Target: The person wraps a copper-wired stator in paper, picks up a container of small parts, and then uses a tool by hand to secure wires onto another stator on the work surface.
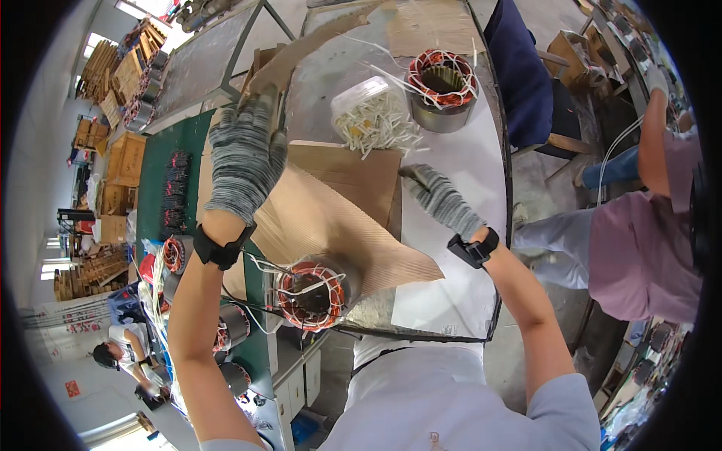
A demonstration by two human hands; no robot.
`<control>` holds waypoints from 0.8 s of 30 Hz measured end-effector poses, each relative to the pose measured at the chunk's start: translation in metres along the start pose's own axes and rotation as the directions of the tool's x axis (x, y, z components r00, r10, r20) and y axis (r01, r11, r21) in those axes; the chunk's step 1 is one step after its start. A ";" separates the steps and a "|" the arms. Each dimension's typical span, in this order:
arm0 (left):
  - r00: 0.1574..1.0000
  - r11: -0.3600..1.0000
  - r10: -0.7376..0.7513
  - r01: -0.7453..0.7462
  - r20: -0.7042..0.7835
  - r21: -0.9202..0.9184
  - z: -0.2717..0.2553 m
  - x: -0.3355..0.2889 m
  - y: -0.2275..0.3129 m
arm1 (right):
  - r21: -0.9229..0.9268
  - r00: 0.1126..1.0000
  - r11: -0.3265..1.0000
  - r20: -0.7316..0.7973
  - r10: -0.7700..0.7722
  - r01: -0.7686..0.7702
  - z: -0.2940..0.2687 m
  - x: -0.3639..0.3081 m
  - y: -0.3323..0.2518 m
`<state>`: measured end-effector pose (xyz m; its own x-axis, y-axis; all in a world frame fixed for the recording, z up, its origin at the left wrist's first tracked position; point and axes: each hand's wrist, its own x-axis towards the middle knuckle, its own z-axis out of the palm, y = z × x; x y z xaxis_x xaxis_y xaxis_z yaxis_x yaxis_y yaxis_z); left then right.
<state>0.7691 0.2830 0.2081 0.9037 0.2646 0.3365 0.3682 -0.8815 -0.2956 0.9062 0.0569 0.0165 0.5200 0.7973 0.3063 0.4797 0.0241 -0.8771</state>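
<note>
My left hand (248, 154), in a grey striped knit glove, lies over brown cardboard with its fingers stretched out. A strip of cardboard with a ragged edge (312, 41) runs from its fingertips toward the far side. Below the palm spreads a loose corrugated cardboard sheet (338, 222), its pointed end reaching right. My right hand (444, 199), gloved alike, hovers over white paper beside a flat cardboard piece (353, 177). Its fingers extend leftward, apparently with nothing in them. A wound motor stator (310, 295) with orange coils and white lacing stands near my body, partly beside the sheet.
At the far side stand another stator (442, 86) and a clear plastic tub of short white tubes (372, 116), some spilling out. Left is a green-topped bench (154, 169) with dark bundles and more stators. A chair with dark blue cloth (519, 75) and a co-worker (639, 233) are right.
</note>
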 end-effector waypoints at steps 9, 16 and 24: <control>0.912 0.804 -0.405 0.324 -0.060 -0.498 -0.023 -0.028 -0.029 | -0.141 0.916 0.972 0.332 0.225 -0.188 0.018 -0.008 -0.007; 0.687 0.213 -0.668 0.545 0.286 -0.811 0.018 -0.081 -0.079 | 0.400 0.931 0.887 0.357 0.082 -0.231 0.023 -0.023 -0.093; 0.726 -0.033 -0.342 0.625 0.596 -0.780 0.087 -0.255 -0.150 | -0.236 0.873 0.969 0.484 0.054 0.071 0.042 -0.033 -0.105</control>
<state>0.5025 0.3820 0.0892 0.6607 0.7268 -0.1875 0.3818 -0.1103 0.9177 0.8091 0.0532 0.0831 0.1374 0.9897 0.0412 0.6687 -0.0620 -0.7409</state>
